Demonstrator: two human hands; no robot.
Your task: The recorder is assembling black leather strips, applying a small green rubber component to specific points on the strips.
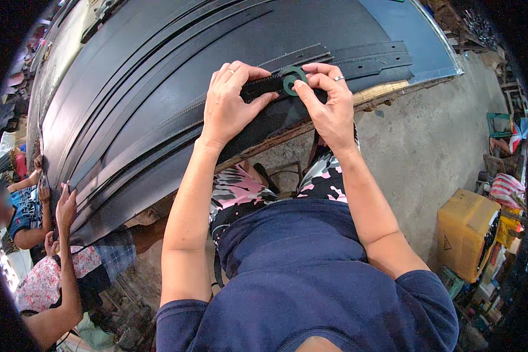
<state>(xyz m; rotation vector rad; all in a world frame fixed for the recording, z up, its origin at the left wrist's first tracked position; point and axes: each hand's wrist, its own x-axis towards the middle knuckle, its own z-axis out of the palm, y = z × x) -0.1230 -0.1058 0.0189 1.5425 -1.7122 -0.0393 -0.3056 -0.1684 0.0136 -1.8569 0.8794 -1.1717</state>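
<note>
Fingers of both my hands pinch the black strap point(264, 88): left hand point(232, 102) flattens it, right hand point(328, 102) presses green ring point(291, 80); strap runs left-right.

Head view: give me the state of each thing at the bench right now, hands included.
Left hand: pressing down on the black strap.
Right hand: pinching the green ring.
Green ring: lying flat on the strap.
Black strap: laid flat on the table.
Table: covered with black strips.
Yellow box: on floor, closed.
</note>
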